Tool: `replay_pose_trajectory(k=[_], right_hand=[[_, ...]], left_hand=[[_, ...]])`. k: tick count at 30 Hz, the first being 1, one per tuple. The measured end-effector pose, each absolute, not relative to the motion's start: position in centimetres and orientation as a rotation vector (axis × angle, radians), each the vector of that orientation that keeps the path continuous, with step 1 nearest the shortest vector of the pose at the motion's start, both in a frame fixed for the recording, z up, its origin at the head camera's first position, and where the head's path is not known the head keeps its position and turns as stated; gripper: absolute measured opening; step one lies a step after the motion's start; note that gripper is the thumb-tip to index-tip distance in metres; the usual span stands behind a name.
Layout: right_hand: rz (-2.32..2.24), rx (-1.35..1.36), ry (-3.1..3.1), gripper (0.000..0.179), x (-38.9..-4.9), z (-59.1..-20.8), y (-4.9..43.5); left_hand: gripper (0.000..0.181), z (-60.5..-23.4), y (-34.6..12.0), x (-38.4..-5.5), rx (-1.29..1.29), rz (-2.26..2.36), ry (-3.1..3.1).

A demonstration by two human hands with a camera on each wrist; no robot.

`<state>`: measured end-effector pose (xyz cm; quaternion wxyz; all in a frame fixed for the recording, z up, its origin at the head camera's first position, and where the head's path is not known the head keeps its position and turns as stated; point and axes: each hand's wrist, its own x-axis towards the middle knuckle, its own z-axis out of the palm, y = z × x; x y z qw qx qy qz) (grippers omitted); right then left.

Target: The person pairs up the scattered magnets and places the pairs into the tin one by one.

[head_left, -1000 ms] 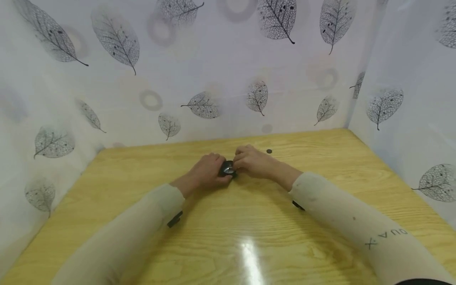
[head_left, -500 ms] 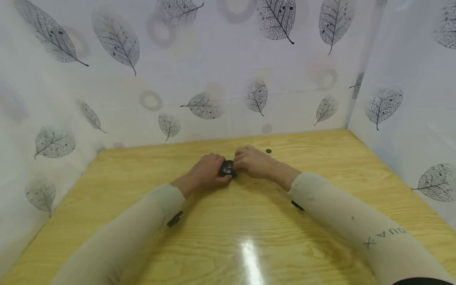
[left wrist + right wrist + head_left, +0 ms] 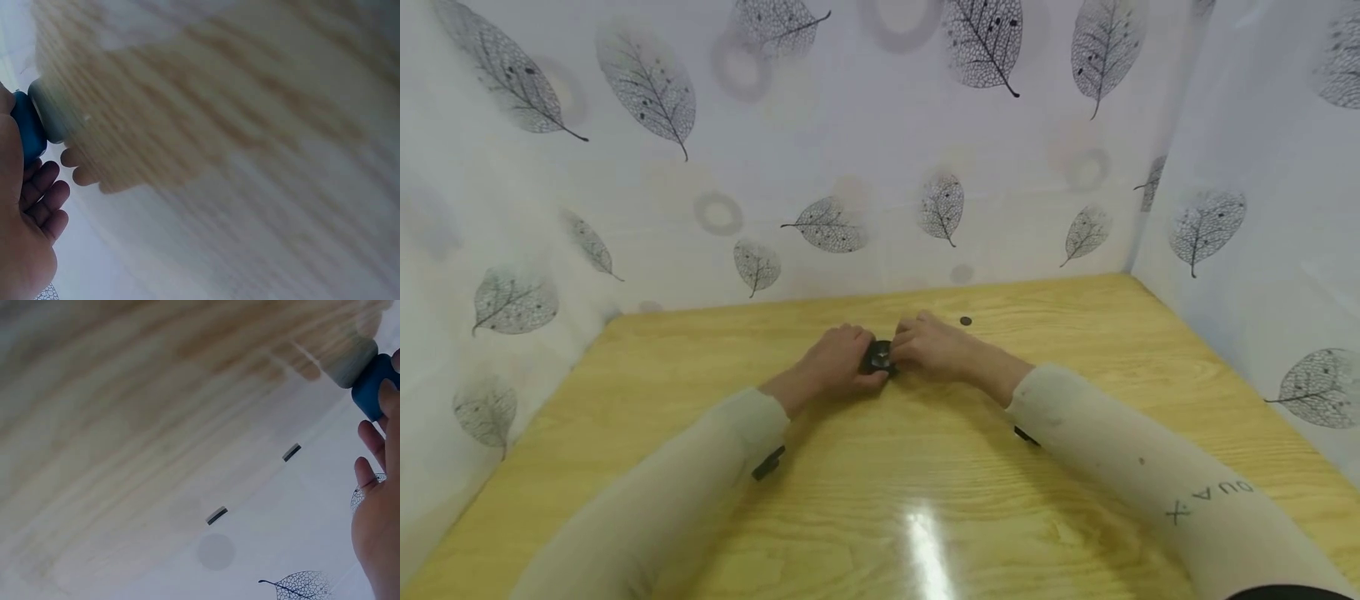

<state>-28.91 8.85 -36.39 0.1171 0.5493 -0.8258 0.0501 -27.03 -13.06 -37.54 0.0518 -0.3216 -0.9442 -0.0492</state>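
- Your left hand is closed around the near-black rounded block with glossy blue sides, fingers over its far side and thumb along its near edge.
- Your right hand is narrow, fingers curled in and the tips meeting the block at its right side; it looks to be pinching it there, though the exact contact is hidden under your knuckles.
- The block sits between your two hands, towards the back of the glossy yellow wood-grain table, its face showing a small pale mark. The right wrist view shows its blue side just above its reflection.
- The step in hand, as I judge it, is close two-handed work on the block: your left hand steadies, your right works at the edge.
- Your next move seems to call for a firm left hold and small, controlled fingertip effort on the right, so the block neither twists nor slides on that slick surface.
- Mind the small flat dark disc lying beyond your right hand, apart from it; your right wrist view shows two short dark-and-grey strips, perhaps flat pieces seen edge-on.
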Motion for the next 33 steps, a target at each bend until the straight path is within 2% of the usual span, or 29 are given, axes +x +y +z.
replay_pose_trajectory(k=[4, 9, 21, 33], right_hand=[[0.336, 1.585, -2.368, 0.016, -29.1, -36.5, 9.2], [0.484, 1.445, -2.339, 0.011, -29.6, -36.2, 10.3], [0.300, 1.243, -2.457, 0.013, -30.5, -36.4, 12.8], [0.211, 1.129, -2.573, 0.015, -31.1, -36.6, 15.4]], left_hand=[[0.052, -37.7, -13.0, -26.8, -0.979, -0.156, -2.858], [0.060, -37.4, -12.6, -26.6, -0.938, -0.143, -2.875], [0.070, -37.0, -10.6, -26.5, -0.893, -0.062, -2.871], [0.062, -36.9, -8.5, -27.1, -0.884, 0.001, -2.878]])
